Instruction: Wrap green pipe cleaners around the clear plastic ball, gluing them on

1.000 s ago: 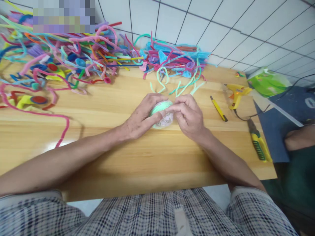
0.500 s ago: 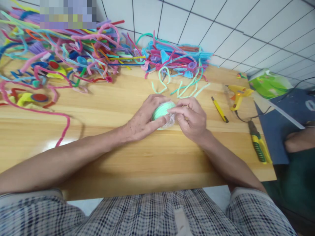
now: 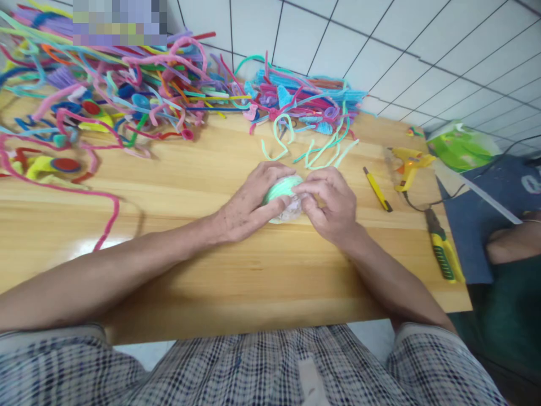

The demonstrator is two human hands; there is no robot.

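Between my hands is a ball (image 3: 282, 190), its left part covered in rows of mint-green fuzzy pipe cleaner, its lower right part whitish and bare of green. My left hand (image 3: 249, 206) wraps around it from the left, thumb across the front and fingers over the top. At the ball's right side, my right hand (image 3: 332, 204) has its thumb and forefinger pinched together against the surface; what is between those fingertips is too small to make out. Loose mint-green pipe cleaners (image 3: 325, 149) lie on the table just beyond.
A heap of colourful pipe cleaners (image 3: 127, 101) covers the back left of the wooden table (image 3: 236, 282), with another bundle (image 3: 296, 101) by the tiled wall. On the right lie a yellow cutter (image 3: 377, 189), a glue gun (image 3: 409, 164) and pliers (image 3: 443, 248). Another person's arm (image 3: 513, 242) is at far right.
The ball stays in both hands. My right fingertips have shifted slightly along its right edge; the view has moved a little.
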